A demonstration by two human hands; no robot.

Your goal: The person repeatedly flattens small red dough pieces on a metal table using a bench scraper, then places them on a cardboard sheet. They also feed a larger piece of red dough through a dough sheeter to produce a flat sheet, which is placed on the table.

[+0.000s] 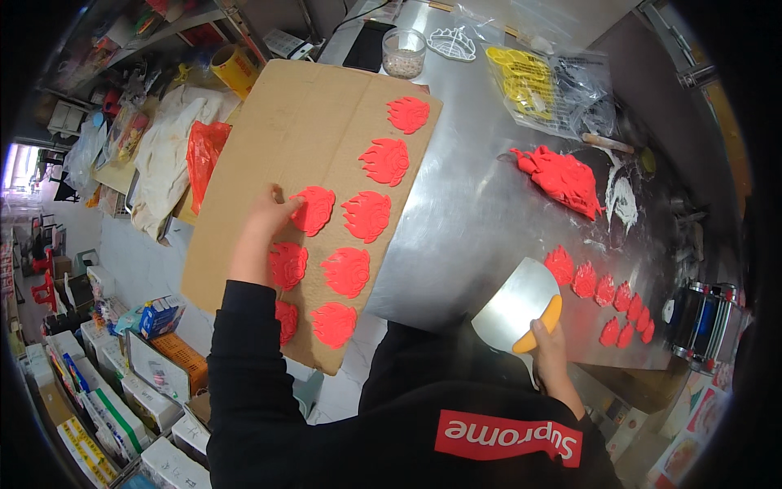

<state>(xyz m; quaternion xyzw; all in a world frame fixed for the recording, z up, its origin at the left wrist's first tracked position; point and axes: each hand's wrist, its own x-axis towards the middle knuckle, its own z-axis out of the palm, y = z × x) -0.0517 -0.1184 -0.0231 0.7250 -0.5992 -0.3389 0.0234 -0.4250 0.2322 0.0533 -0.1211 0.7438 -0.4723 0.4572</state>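
Observation:
My left hand (273, 218) is over the cardboard sheet (244, 130), its thumb at the left edge of a flat red flame-shaped dough piece (314, 212). Thumb and fingers look apart, and the piece lies flat. More such pieces sit in two columns along the sheet's right side, among them a red cutout (346, 271) nearer to me. In my right hand (551, 346) is a dough scraper (517, 306) with a broad metal blade and a yellow handle, held over the front edge of the steel table (456, 187).
A red dough lump (562, 179) lies beside white powder (623, 200) on the table. Smaller red cutouts (604, 289) stand in rows near a roller machine (702, 326). Farther back are a bag of yellow cutters (525, 81), a white cutter (450, 44) and a clear cup (404, 55).

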